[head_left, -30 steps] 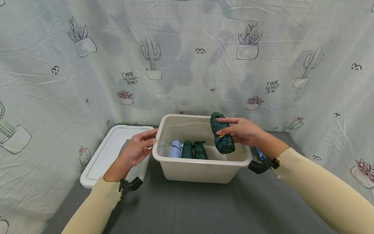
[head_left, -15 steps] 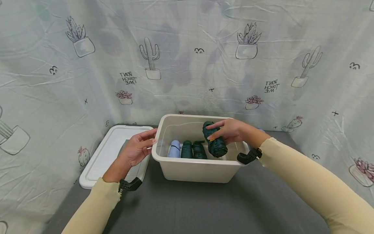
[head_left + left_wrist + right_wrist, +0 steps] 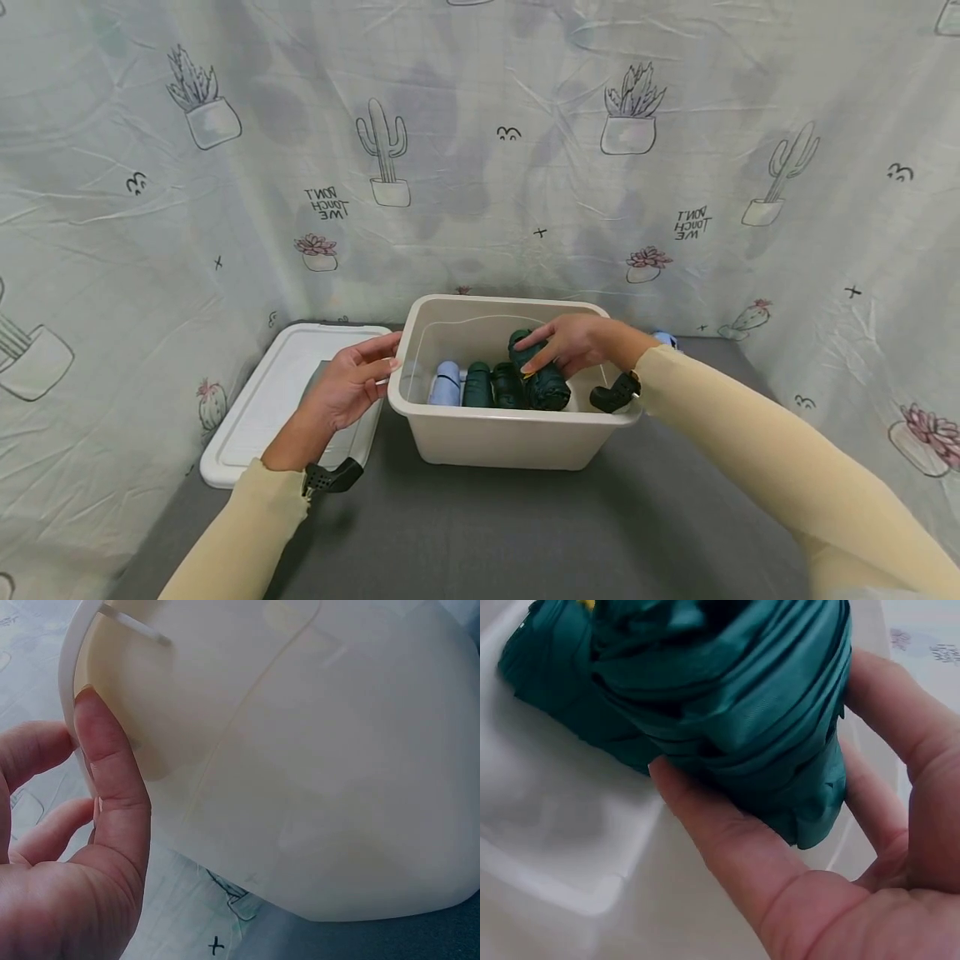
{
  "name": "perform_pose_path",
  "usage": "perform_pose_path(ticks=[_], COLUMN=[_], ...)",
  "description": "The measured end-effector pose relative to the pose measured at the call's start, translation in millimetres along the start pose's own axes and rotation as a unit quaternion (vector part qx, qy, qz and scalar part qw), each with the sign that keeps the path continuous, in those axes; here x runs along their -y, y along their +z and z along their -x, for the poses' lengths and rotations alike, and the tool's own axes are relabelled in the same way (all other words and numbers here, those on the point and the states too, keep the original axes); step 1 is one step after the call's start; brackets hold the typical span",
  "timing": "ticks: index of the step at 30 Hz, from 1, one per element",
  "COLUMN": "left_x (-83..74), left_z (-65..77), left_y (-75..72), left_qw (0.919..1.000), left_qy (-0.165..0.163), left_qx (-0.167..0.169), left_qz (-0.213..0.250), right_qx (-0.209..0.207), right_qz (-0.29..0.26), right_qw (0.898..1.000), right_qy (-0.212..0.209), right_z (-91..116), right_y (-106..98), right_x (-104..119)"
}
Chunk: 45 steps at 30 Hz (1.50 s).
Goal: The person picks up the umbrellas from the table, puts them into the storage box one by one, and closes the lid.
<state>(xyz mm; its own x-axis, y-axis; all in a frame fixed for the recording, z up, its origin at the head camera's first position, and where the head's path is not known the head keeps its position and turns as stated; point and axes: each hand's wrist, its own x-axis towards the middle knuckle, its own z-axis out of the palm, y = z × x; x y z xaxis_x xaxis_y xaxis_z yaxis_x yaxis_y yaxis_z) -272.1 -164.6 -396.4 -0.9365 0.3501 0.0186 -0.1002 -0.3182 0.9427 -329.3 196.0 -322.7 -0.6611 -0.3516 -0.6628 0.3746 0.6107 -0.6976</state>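
In the head view my right hand (image 3: 577,342) holds a dark green folded umbrella (image 3: 549,392) low inside a cream plastic bin (image 3: 502,442). Thumb and fingers close around its sides, and its wrinkled cloth fills much of the right wrist view, with another green folded umbrella (image 3: 570,697) right behind it. To its left in the bin lie a light blue folded umbrella (image 3: 446,383) and two green ones, side by side. My left hand (image 3: 343,385) pinches the bin's left rim between thumb and fingers; the left wrist view shows this grip on the rim (image 3: 66,690).
A white lid (image 3: 255,425) lies on the grey table (image 3: 480,533) left of the bin, partly behind my left hand. Something blue (image 3: 664,338) shows behind my right forearm at the bin's back right. A patterned curtain (image 3: 465,167) hangs behind.
My right hand has carried the green umbrella left and down, from over the bin's right side to beside the row inside. The left hand stays on the rim.
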Motion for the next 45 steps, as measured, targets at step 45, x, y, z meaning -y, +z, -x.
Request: perform_pose_path(ticks=[45], left_x=[0.3], left_z=[-0.1], left_y=[0.3], left_qw=[0.9999], left_qy=[0.003], left_qx=[-0.003], left_qz=[-0.016], right_qx=[0.03], right_qz=[0.049], right_qw=[0.998], right_qy=[0.003], right_z=[11.2], right_y=[-4.7], right_x=[-7.8])
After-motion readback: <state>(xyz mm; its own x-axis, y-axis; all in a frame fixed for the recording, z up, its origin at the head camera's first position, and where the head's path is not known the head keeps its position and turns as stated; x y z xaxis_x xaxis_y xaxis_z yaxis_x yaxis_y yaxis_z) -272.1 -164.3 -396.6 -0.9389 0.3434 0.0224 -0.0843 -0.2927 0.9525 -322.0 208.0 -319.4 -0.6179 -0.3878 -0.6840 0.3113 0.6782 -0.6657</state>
